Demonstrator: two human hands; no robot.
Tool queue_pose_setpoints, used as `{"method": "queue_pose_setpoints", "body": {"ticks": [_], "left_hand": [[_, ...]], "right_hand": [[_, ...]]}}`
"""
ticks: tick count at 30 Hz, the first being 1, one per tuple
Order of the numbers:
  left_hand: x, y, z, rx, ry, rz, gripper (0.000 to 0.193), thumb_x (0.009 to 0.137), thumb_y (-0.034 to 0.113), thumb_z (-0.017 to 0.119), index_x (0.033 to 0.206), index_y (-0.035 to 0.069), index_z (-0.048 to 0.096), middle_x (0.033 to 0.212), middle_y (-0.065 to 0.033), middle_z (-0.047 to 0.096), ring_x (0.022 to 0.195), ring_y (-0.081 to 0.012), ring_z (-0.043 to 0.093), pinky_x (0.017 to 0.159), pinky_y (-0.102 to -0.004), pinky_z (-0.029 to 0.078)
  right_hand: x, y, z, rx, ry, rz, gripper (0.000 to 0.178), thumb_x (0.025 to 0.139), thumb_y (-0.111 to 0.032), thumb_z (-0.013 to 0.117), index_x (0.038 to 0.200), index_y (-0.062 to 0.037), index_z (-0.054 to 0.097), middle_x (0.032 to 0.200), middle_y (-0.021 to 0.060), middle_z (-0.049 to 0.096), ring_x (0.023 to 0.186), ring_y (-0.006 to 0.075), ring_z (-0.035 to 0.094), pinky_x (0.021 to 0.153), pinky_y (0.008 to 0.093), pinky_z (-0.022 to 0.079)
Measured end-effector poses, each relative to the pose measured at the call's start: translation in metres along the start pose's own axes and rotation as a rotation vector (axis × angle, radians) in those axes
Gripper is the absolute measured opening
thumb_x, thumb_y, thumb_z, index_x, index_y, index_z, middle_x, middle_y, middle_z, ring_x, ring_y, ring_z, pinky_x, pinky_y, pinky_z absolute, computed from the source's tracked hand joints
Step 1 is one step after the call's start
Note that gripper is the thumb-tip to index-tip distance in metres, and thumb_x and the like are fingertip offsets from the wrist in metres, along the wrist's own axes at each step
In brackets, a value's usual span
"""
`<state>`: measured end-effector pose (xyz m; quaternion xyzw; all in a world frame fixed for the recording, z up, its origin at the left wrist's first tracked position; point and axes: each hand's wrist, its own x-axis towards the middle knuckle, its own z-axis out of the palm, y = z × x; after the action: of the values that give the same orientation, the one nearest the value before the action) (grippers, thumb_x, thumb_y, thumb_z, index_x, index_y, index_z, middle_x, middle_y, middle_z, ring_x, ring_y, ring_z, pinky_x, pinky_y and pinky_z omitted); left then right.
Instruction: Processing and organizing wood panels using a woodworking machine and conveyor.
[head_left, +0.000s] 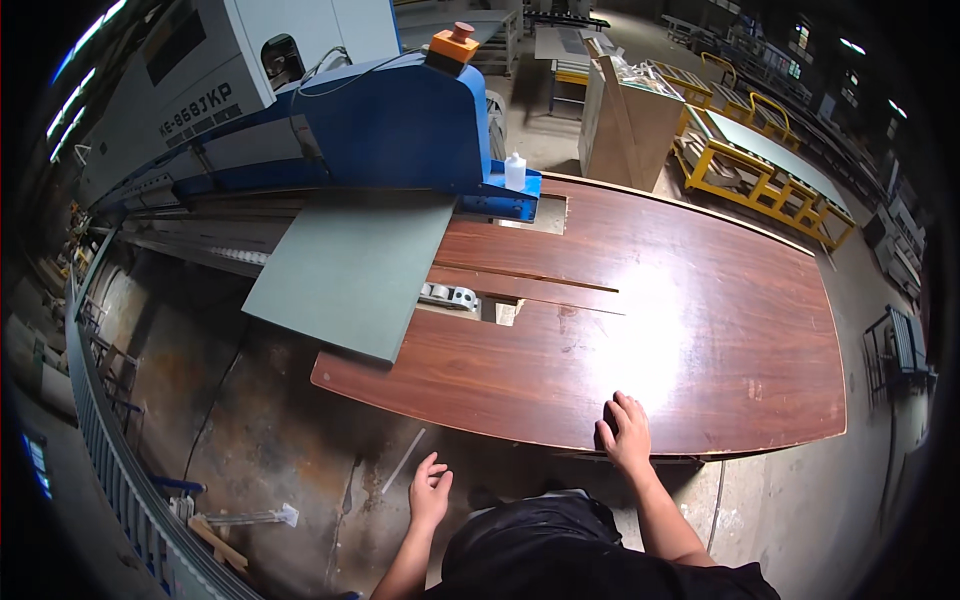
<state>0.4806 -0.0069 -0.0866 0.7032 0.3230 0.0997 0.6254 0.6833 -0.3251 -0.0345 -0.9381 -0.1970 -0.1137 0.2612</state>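
Observation:
My right hand [627, 430] rests at the near edge of a brown wood-grain table [740, 350], its fingers stretched out on the top. Left of it, my left hand [430, 490] hangs in the air in front of the table with its fingers loosely bent and apart; nothing shows in it. A grey-green flat panel [355, 270] lies at the table's left end, partly over the tabletop and reaching out past its left side. Its far edge runs up to the blue machine body [400, 125], where the machine hides any remainder.
An orange box with a red button [455, 42] tops the machine. A white bottle [515, 172] stands on a blue bracket. Metal rollers [450, 296] sit in a table cutout. Behind stand a scrap-filled bin [630, 120] and a yellow-framed cart [765, 180]. A railing [125, 480] curves along the left.

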Motion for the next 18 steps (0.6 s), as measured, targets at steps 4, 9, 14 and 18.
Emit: {"method": "queue_pose_setpoints", "body": {"ticks": [4,9,14,18], "left_hand": [[0.011,0.019,0.01,-0.011,-0.046,0.061,0.046,0.085,0.008,0.066,0.127,0.004,0.049,0.105,-0.0086,0.064,0.076,-0.0118,0.061,0.068,-0.0253,0.05],[0.019,0.023,0.015,-0.131,-0.065,0.075,0.032,0.087,0.003,0.063,0.115,0.002,0.048,0.098,-0.0103,0.061,0.074,-0.0126,0.062,0.065,-0.0238,0.053],[0.034,0.027,-0.001,-0.186,0.066,0.018,0.026,0.087,0.004,0.064,0.106,0.002,0.046,0.087,-0.0065,0.056,0.067,-0.0107,0.06,0.058,-0.0219,0.05],[0.071,0.033,-0.044,-0.176,0.252,0.123,0.029,0.086,0.004,0.064,0.11,0.003,0.047,0.088,-0.0059,0.056,0.066,-0.0094,0.057,0.058,-0.0211,0.048]], "right_hand": [[-0.006,-0.001,-0.002,-0.012,0.018,0.018,0.042,0.078,-0.023,0.07,0.115,-0.0053,0.061,0.13,0.0163,0.054,0.121,0.0363,0.049,0.106,0.0478,0.034],[-0.005,-0.003,-0.004,-0.014,0.021,0.036,0.042,0.078,-0.024,0.07,0.115,-0.0057,0.061,0.129,0.0155,0.054,0.121,0.0355,0.049,0.107,0.0476,0.034],[-0.004,0.0,-0.001,0.013,0.018,0.048,0.041,0.078,-0.023,0.07,0.114,-0.0053,0.061,0.128,0.015,0.055,0.121,0.0349,0.048,0.107,0.0472,0.034],[0.002,-0.004,0.004,0.026,0.049,0.104,0.04,0.078,-0.022,0.071,0.112,-0.0039,0.062,0.126,0.0162,0.056,0.119,0.0348,0.05,0.105,0.0466,0.035]]}}
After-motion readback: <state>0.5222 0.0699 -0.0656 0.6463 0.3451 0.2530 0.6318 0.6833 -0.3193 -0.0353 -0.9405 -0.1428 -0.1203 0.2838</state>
